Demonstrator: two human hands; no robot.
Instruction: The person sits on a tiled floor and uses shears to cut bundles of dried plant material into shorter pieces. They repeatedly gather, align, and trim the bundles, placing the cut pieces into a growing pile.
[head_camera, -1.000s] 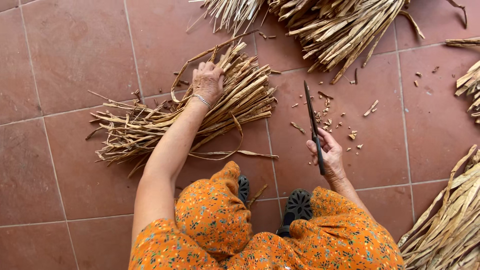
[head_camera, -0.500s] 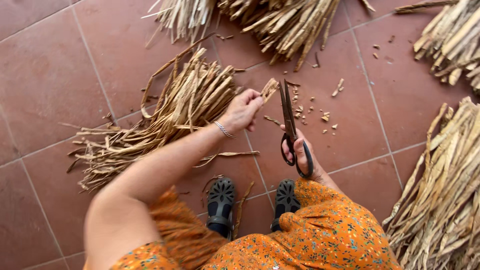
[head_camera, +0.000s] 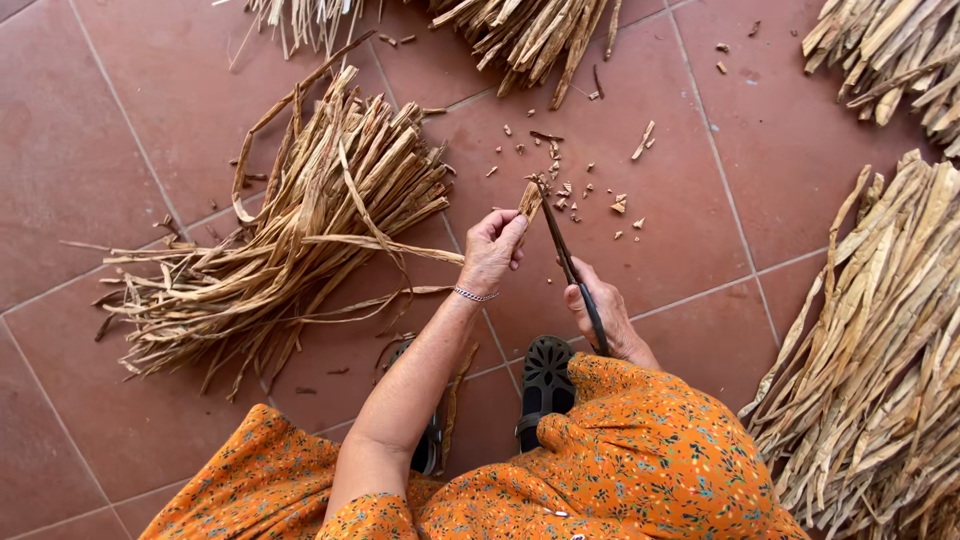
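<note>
One dry strip (head_camera: 530, 200) in left hand (head_camera: 492, 250); one scissors (head_camera: 570, 268) in right hand (head_camera: 605, 318)

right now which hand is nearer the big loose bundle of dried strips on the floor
Left. The left hand holds a short strip piece just beside the bundle. The right hand grips dark scissors farther off, on the side away from it.

My left hand (head_camera: 492, 252) pinches a dry strip (head_camera: 529, 200); my right hand (head_camera: 603, 318) holds scissors (head_camera: 566, 262) against its end.
</note>
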